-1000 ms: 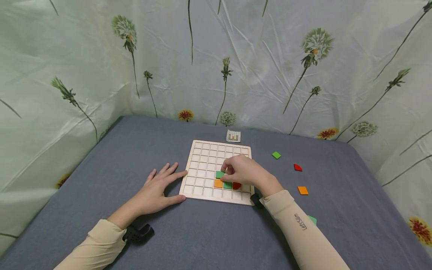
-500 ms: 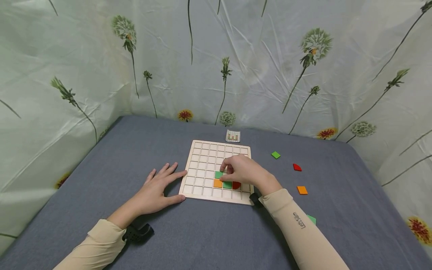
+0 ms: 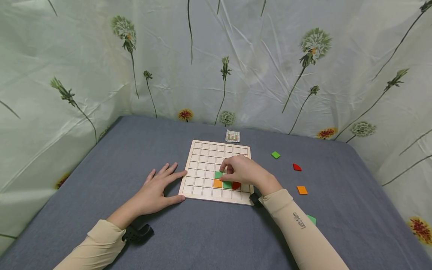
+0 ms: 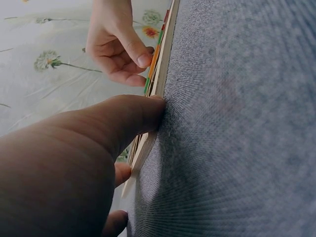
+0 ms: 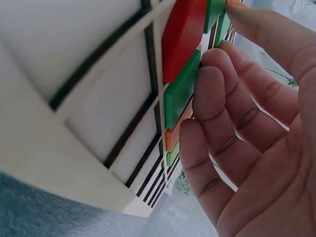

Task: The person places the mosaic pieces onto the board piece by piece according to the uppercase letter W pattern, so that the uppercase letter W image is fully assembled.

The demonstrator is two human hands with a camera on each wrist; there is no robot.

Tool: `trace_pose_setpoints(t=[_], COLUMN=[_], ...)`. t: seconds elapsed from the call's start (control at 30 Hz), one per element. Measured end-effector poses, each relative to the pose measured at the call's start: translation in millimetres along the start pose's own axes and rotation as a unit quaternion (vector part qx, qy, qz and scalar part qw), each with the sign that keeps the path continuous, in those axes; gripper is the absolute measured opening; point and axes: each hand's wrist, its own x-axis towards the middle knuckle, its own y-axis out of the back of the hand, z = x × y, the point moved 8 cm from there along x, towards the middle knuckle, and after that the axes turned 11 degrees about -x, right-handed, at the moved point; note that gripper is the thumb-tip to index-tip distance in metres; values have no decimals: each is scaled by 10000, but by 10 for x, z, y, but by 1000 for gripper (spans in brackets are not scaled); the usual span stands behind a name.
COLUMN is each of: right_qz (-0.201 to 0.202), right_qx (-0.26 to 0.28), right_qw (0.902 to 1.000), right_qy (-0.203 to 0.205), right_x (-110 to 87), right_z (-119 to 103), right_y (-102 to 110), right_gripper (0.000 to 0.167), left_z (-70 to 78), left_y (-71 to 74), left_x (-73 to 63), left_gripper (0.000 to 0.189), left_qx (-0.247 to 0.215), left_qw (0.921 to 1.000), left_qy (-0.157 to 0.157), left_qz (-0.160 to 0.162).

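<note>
Left hand (image 3: pixel 158 189): fingers spread, touching the left edge of a pale, square-celled wooden board (image 3: pixel 200 165) with rounded corners. Right hand (image 3: pixel 241 168): fingers bent, thumb and forefinger pinching a flat green tile (image 3: pixel 218 175) on it. Board position: set in from the grey surface's (image 3: pixel 152 142) far edge.

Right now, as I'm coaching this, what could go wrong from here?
The right hand is close to the orange tile on the board and could nudge it. The left hand touches the board's edge; a push might shift it. The right sleeve partly hides a loose green tile in the head view, so that tile may be overlooked.
</note>
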Motion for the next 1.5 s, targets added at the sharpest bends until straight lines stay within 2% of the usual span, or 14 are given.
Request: trace_pose_setpoints(t=[0.63,1.0,1.2,1.43,1.5], right_qz=[43,52,73,210,205], right_qx=[-78,-101,67,209,457], right_qw=[9999,9999,9998,9981,9965], right_qy=[66,43,-167,-540,-666], right_x=[-7,-163,-329,-585,-695], right_z=[0,92,329,765,913], right_y=[0,70,133,273,302], right_gripper=[17,15,16,18,20], left_z=[-5,-16,-41,-19,-19], left_y=[0,-2,-8,0,-2], left_x=[-6,-7,-10,3,9], left_gripper=[77,77,78,77,77], left_qx=[21,-54,-64,-54,-43], left_qw=[10000,10000,10000,10000,10000], left_qy=[7,-40,-5,-57,-53], left_qz=[11,6,-15,8,-2])
